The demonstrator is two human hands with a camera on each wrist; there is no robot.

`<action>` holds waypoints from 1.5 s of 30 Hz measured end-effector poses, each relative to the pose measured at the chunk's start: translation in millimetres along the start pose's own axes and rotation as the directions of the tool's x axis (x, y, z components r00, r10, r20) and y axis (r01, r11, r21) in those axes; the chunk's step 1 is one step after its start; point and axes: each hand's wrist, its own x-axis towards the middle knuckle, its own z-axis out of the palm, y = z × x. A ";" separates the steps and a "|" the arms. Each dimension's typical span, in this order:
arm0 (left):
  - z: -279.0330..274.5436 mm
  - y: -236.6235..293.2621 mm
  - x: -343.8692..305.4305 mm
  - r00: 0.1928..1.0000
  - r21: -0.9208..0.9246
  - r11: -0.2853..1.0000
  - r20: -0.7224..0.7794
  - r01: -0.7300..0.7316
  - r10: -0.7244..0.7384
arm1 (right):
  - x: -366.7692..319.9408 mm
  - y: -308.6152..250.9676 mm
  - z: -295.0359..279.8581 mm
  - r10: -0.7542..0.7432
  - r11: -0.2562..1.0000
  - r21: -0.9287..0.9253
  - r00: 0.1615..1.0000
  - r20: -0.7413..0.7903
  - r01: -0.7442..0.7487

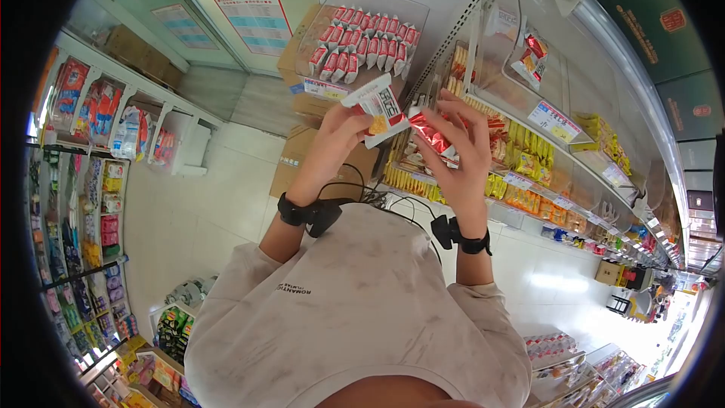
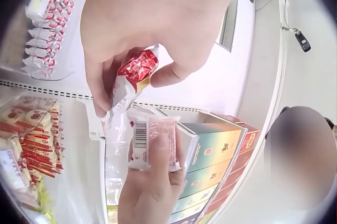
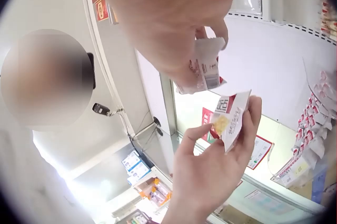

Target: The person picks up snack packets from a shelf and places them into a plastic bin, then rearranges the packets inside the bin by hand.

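Note:
Between thumb and fingers, my left hand (image 1: 328, 147) pinches a white packet with red print (image 1: 377, 109), seen in the right wrist view as a packet (image 3: 231, 118) with a golden food picture. My right hand (image 1: 462, 155) holds a second packet (image 1: 432, 132), its red shiny side towards the head camera; a barcode shows on this packet (image 2: 141, 135) in the left wrist view. Both hands are raised in front of the chest, the packets close together. Behind them, a clear bin (image 1: 414, 11) holds rows of similar red and white packets. Whether the two held packets touch, I cannot tell.
Shelves with price labels (image 1: 555, 119) and bagged snacks (image 1: 525, 155) run along the right. Another red and white packet (image 1: 532, 60) lies in a clear upper compartment. Cardboard boxes (image 1: 296, 159) stand below the bin. Racks of goods (image 1: 75, 257) line the left side.

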 end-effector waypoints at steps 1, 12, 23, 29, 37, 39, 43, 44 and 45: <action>0.4 -0.2 0.5 0.999 0.039 0.999 0.030 0.018 -0.020 | -1.2 1.3 3.3 -0.045 0.998 -0.040 0.999 -0.018 0.044; 9.8 -7.5 12.6 0.984 -0.039 0.997 0.172 0.063 -0.055 | -8.2 -2.7 9.1 0.042 0.986 0.151 0.989 0.143 -0.064; 30.6 -5.9 2.7 0.996 0.337 0.941 0.091 -0.024 -0.008 | -2.2 -16.4 -16.4 0.088 0.993 0.056 0.981 0.172 -0.099; 18.4 -5.0 12.6 0.999 0.168 0.985 -0.007 -0.046 0.048 | 46.6 -37.0 -106.9 -0.027 0.988 -0.153 0.999 -0.028 0.022; 11.8 2.6 11.6 0.997 0.126 0.991 0.045 0.050 -0.056 | 133.6 85.5 -198.0 0.439 0.883 -0.354 0.812 0.386 -0.309; 13.8 3.3 8.7 0.994 0.143 0.987 0.071 0.070 -0.081 | 151.9 90.5 -202.5 0.658 0.752 -0.416 0.615 0.434 -0.511; 24.4 4.7 0.6 0.996 0.113 0.993 0.076 0.028 -0.037 | 170.8 101.2 -192.8 0.861 0.486 -0.608 0.228 0.454 -0.627; 23.8 3.8 -0.4 0.997 0.109 0.994 0.080 0.005 -0.014 | 172.6 103.5 -189.9 0.874 0.455 -0.637 0.174 0.454 -0.622; 22.5 2.7 -2.1 0.997 0.104 0.994 0.079 -0.019 0.010 | 175.4 105.2 -186.3 0.882 0.427 -0.666 0.119 0.456 -0.612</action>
